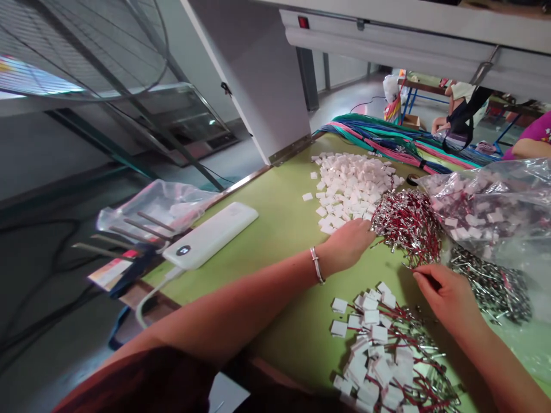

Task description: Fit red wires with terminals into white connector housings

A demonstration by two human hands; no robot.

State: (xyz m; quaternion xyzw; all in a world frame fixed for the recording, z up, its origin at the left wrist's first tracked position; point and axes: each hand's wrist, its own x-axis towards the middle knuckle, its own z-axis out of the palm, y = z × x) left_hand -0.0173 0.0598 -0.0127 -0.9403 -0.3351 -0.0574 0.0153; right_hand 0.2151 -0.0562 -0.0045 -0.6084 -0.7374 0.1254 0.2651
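Note:
My left hand (pixel 349 245), with a bracelet at the wrist, reaches to the lower right edge of the heap of white connector housings (pixel 355 180). Its fingertips are hidden there, beside the pile of red wires with metal terminals (pixel 407 223). At the near edge of that red pile, the thumb and forefinger of my right hand (pixel 445 289) are pinched together; anything between them is too small to make out. Nearer to me lies a group of white housings with red wires attached (pixel 379 350).
A white power bank (pixel 210 235) with a cable lies at the left table edge. Clear plastic bags (pixel 495 201) with parts and a pile of dark terminals (pixel 493 284) are at the right. Bundled cables (pixel 387 140) cross the back. Two people sit beyond.

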